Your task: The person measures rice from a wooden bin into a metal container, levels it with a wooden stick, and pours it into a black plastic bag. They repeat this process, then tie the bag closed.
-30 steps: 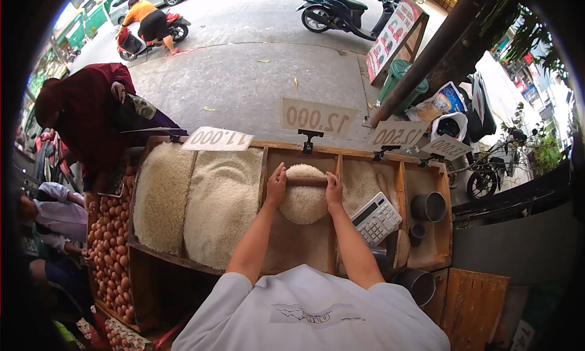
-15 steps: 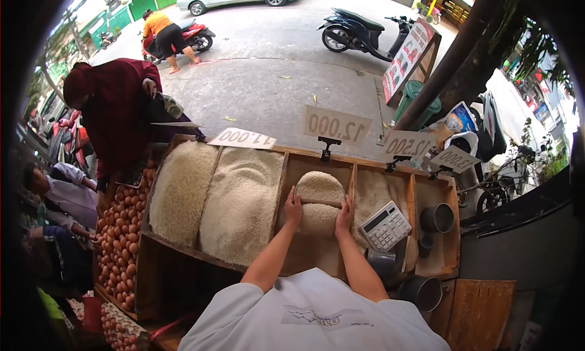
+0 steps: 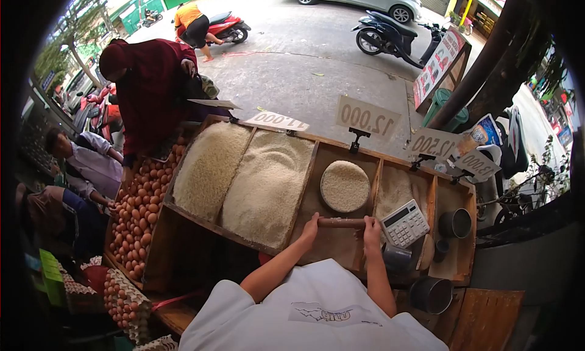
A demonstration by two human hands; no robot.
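Observation:
My left hand and my right hand are closed around the two ends of a brown wooden stick, held level across a bin. Just beyond the stick, a round measuring container stands in the same bin, brimful of white rice with a flat-looking top. The stick is on my side of the container, apart from its rim. Close to my right hand lies a white calculator.
Wooden compartments hold heaps of rice to the left, with brown eggs beyond them. Price signs are clipped along the far edge. Dark metal cups stand at right. A person in dark red leans over the eggs.
Both hands have drawn the stick off the container toward me. The rice, earlier crossed by the stick, now shows as one full round surface. My view has shifted left.

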